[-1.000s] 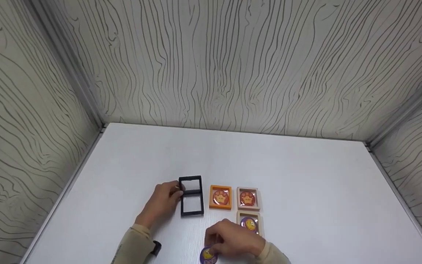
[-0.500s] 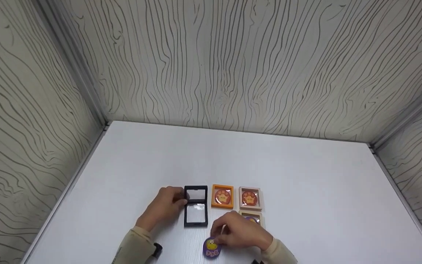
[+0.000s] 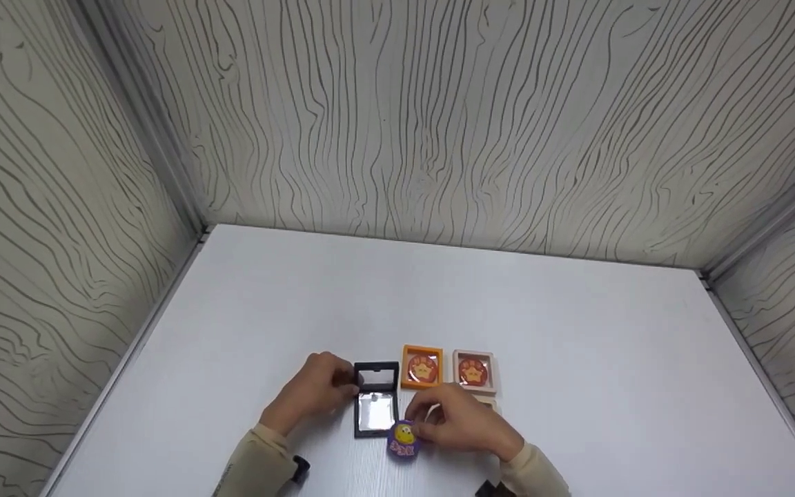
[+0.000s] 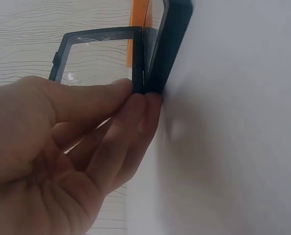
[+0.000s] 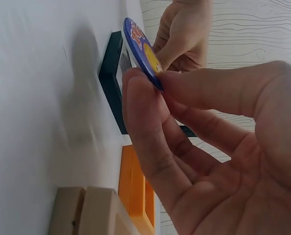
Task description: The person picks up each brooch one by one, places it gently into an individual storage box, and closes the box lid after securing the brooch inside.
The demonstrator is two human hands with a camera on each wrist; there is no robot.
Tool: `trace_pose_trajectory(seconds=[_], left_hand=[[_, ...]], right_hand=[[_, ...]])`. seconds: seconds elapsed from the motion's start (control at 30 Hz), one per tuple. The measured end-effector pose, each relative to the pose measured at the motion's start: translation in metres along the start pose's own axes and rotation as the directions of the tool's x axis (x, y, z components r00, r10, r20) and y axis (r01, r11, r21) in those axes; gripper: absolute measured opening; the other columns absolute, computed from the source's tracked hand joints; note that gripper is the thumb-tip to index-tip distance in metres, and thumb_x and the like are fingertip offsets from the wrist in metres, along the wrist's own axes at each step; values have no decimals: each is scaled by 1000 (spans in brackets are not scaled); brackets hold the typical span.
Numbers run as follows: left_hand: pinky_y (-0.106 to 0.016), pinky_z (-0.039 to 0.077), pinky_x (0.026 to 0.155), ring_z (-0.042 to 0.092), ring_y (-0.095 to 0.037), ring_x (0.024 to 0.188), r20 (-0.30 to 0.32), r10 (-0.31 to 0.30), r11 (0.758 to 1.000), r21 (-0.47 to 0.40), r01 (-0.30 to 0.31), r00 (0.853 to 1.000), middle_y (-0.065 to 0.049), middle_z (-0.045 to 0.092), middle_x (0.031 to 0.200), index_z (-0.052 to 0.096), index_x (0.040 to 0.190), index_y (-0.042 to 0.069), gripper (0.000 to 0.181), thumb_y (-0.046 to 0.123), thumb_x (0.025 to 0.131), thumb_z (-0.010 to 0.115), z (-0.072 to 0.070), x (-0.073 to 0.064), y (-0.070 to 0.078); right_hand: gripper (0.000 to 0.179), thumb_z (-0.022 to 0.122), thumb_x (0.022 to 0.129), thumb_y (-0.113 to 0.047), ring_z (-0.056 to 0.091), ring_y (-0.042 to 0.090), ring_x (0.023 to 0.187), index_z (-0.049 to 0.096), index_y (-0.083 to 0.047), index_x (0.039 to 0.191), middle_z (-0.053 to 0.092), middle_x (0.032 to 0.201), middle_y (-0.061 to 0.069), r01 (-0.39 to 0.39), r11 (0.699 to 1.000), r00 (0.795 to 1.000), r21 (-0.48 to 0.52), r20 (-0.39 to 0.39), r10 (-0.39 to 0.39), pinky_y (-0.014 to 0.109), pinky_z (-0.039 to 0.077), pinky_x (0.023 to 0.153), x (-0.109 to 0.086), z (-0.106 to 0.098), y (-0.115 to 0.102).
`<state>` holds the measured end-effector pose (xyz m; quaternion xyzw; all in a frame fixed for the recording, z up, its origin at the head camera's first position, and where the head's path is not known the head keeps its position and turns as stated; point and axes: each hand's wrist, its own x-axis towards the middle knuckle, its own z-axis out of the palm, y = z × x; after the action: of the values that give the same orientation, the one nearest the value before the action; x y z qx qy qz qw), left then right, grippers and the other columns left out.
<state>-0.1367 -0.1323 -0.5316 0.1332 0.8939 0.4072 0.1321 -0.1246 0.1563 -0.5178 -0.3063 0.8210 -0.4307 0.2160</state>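
A black hinged display case (image 3: 375, 414) with clear film windows lies unfolded on the table, one half raised. My left hand (image 3: 315, 386) grips it by the hinge at its left side, thumb and fingertips (image 4: 123, 85) pinching the black edge in the left wrist view. Between right thumb and fingers I hold a round purple badge (image 3: 403, 442) with a yellow cartoon character and pink lettering. This right hand (image 3: 463, 421) is by the case's near right corner, and the badge (image 5: 143, 51) is tilted above the table in the right wrist view.
Right of the black case lies an orange display case (image 3: 406, 366) holding a red badge with a star-like figure. A pale pink case (image 3: 493, 376) with a similar badge sits beside it. Below that, a beige case (image 3: 486, 400) is mostly hidden by my right hand. Wood-patterned walls (image 3: 397, 124) enclose the table.
My right hand has carried the badge up from the near edge to the black case's corner. The left hand has shifted the black case toward me and slightly right.
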Motion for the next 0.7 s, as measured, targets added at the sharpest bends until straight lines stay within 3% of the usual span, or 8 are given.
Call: trace_pose_trajectory(seconds=[0.2,0.7], left_hand=[[-33,52,74,59,-15,81,4,12,1000,1,-12,1000,3,71,86,81,95,9,8,4,95,75,3,-1,0],[-31,51,71,59,-14,79,40,13,1000,-14,-12,999,4,70,85,82,94,11,6,6,93,78,10,0,8]], right_hand=[[10,77,91,-8,68,2,82,79,-11,100,77,93,-2,-21,1000,999,7,-39,22,23,58,79,1,-2,2],[5,79,93,-15,69,5,88,78,-15,97,76,94,-5,-33,999,995,13,-94,34,24,58,84,3,1,4]])
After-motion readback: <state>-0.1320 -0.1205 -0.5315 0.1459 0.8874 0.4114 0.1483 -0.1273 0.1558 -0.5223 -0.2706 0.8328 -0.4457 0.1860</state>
